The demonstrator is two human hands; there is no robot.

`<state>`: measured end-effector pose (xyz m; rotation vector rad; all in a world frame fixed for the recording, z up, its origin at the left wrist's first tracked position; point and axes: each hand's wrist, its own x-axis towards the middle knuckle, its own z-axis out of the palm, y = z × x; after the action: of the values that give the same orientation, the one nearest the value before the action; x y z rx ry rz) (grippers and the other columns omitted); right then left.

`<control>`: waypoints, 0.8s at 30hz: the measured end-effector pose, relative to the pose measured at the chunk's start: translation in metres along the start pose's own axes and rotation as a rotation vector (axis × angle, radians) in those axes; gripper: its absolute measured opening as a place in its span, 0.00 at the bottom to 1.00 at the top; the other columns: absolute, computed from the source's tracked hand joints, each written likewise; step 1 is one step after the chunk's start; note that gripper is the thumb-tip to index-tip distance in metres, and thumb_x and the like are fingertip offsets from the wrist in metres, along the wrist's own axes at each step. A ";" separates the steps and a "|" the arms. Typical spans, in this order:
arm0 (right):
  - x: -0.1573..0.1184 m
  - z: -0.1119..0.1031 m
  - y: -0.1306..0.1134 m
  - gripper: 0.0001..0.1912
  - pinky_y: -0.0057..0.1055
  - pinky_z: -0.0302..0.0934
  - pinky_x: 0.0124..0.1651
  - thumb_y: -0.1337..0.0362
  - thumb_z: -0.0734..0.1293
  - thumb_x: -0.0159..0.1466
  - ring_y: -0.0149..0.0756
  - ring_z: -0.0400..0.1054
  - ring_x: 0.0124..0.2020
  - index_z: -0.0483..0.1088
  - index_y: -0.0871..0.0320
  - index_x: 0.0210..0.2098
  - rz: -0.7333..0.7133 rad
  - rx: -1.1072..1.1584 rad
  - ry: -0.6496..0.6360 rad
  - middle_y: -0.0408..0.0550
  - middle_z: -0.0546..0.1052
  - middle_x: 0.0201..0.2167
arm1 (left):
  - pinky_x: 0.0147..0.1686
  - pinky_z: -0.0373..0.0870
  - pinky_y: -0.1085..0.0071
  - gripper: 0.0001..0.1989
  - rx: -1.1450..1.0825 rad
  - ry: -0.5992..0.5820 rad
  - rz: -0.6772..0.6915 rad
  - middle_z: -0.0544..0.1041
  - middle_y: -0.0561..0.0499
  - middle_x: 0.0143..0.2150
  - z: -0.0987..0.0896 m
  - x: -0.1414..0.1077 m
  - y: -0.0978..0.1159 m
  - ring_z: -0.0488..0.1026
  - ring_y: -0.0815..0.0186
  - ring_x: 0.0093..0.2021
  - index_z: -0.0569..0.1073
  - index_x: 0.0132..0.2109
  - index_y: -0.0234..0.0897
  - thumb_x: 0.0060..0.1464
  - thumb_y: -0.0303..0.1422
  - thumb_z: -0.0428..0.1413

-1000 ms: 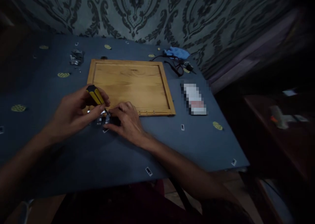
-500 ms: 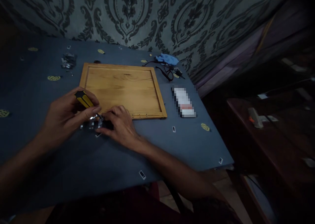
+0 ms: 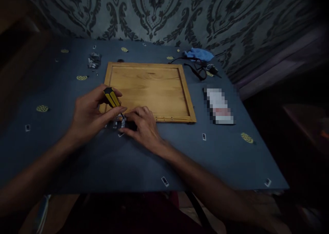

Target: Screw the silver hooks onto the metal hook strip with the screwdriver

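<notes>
My left hand (image 3: 89,112) is closed around a screwdriver (image 3: 112,98) with a yellow and black handle, tilted so its shaft points down and right. The tip meets a shiny metal hinge (image 3: 123,123) at the near left edge of a framed wooden panel (image 3: 149,86). On the other side, my right hand (image 3: 144,127) grips the hinge between thumb and fingers, steadying it against the panel's edge. My fingers partly cover the hinge, and the screw under the tip is too small to make out. Small dark holes dot the panel's near rail right of my hand.
Several metal hinges (image 3: 94,60) lie at the back left, with small screws (image 3: 97,73) near them. Behind the panel's right corner are a blue cloth (image 3: 199,54), glasses (image 3: 199,72) and keys (image 3: 212,69). A blurred-out flat object (image 3: 219,105) lies to the right.
The camera has turned left, so everything sits further right in view. Both hands keep their places at the hinge, and the screwdriver stays on it.
</notes>
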<state>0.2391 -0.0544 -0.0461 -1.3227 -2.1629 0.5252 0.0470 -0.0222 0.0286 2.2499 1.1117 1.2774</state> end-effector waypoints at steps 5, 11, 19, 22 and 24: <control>-0.001 0.003 0.003 0.25 0.48 0.65 0.55 0.44 0.75 0.67 0.51 0.67 0.52 0.80 0.53 0.56 -0.015 0.000 0.028 0.53 0.79 0.48 | 0.35 0.81 0.72 0.12 -0.008 0.001 -0.020 0.84 0.55 0.35 0.000 0.000 0.002 0.82 0.65 0.33 0.80 0.42 0.43 0.59 0.43 0.70; -0.001 0.003 0.003 0.26 0.48 0.64 0.53 0.45 0.77 0.66 0.52 0.67 0.51 0.80 0.55 0.56 -0.015 -0.010 0.017 0.53 0.78 0.47 | 0.35 0.81 0.73 0.09 -0.022 -0.030 -0.035 0.84 0.55 0.36 -0.001 -0.001 0.002 0.83 0.65 0.34 0.80 0.43 0.42 0.60 0.38 0.69; -0.002 0.003 0.003 0.27 0.48 0.64 0.53 0.43 0.75 0.67 0.51 0.67 0.51 0.80 0.54 0.57 -0.011 0.002 0.029 0.53 0.78 0.48 | 0.38 0.81 0.65 0.09 -0.118 0.012 -0.162 0.83 0.54 0.38 0.000 -0.002 0.005 0.82 0.64 0.36 0.79 0.45 0.43 0.61 0.38 0.67; -0.002 0.003 0.003 0.27 0.48 0.65 0.54 0.46 0.76 0.67 0.51 0.67 0.52 0.79 0.54 0.58 -0.024 0.014 0.034 0.53 0.79 0.48 | 0.37 0.79 0.66 0.11 -0.162 0.120 -0.211 0.82 0.55 0.39 0.000 -0.001 0.004 0.80 0.65 0.37 0.79 0.45 0.43 0.56 0.35 0.69; -0.002 0.002 0.003 0.27 0.48 0.65 0.55 0.48 0.78 0.66 0.51 0.67 0.52 0.79 0.56 0.59 -0.031 0.020 0.036 0.54 0.78 0.48 | 0.37 0.79 0.66 0.12 -0.187 0.132 -0.202 0.82 0.55 0.39 0.000 -0.001 0.004 0.79 0.65 0.36 0.79 0.44 0.43 0.54 0.34 0.71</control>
<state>0.2402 -0.0549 -0.0499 -1.2759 -2.1398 0.5060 0.0489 -0.0250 0.0303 1.8910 1.1781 1.3973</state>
